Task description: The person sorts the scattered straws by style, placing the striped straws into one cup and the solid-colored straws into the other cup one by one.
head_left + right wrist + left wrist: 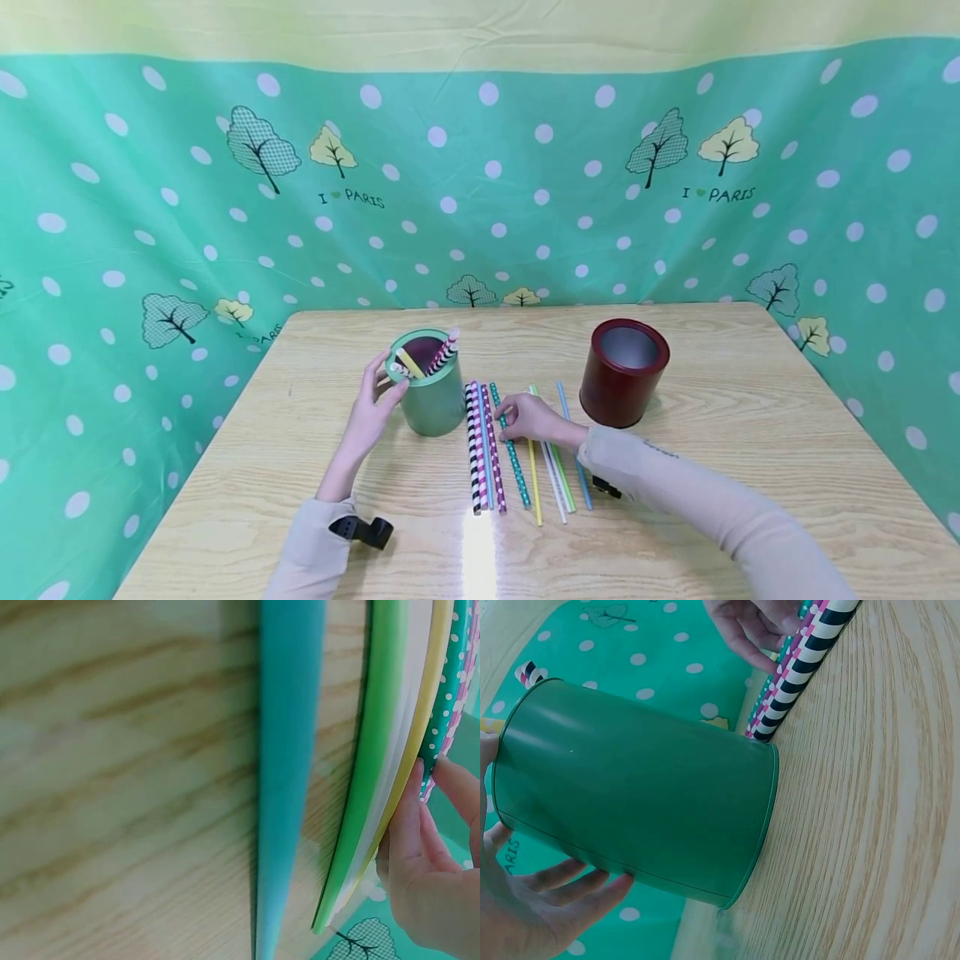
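My left hand (369, 417) holds the green can (435, 408) near its rim, fingers on its left side. In the left wrist view the fingers (592, 896) lie along the wall of that can. Several straws, striped ones and a yellow one (409, 362) among them, lean inside it. Over the row of straws, my right hand (531, 418) pinches a teal straw with white dots (519, 475) between thumb and finger. The right wrist view has the fingertips (442, 769) on this teal straw, beside a yellow straw (412, 746).
Left of the teal straw lie a black-and-white striped straw (474, 467), pink, blue and purple dotted ones. To its right are yellow, white, green (562, 479) and blue straws (583, 483). A dark red can (618, 383) stands behind the right forearm. A dotted cloth (465, 192) hangs behind the table.
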A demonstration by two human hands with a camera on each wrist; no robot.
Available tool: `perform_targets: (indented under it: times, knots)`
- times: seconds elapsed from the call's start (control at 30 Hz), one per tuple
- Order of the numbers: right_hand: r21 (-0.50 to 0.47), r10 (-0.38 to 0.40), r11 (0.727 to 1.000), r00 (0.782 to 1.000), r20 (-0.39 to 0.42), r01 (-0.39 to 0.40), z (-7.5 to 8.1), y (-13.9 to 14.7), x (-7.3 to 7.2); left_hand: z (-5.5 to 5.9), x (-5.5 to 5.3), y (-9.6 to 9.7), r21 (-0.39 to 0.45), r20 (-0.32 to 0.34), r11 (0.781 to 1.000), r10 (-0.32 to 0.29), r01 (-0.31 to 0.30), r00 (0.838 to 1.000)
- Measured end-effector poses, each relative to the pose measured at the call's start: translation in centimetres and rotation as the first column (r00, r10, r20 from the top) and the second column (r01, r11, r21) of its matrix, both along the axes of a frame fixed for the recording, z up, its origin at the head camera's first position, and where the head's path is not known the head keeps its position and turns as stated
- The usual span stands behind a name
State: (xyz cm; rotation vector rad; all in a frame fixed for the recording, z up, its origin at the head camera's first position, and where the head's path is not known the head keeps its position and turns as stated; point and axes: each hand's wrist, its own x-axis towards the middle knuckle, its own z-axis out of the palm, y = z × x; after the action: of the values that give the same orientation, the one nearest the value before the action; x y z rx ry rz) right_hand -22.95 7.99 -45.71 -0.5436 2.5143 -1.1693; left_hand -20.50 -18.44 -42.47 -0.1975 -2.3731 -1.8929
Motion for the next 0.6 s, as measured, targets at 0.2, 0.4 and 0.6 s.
perform_targets:
  times: [0.2,0.4,0.6]
  knots:
    - [0.009,-0.012,1.0,1.0,0.012,0.011,0.12,-0.19,0.23,0.12,0.05,0.05,-0.001,-0.001,1.0,-0.004,0.004,1.0]
    - [-0.007,-0.077,0.997,0.995,0.064,0.077,0.34,-0.41,0.59,0.2,0.11,0.06,0.001,0.0,1.0,-0.006,0.006,1.0]
    - [-0.064,-0.153,0.985,0.979,0.133,0.163,0.74,-0.44,0.89,0.1,0.01,0.01,0.001,0.004,1.0,-0.002,0.002,1.0]
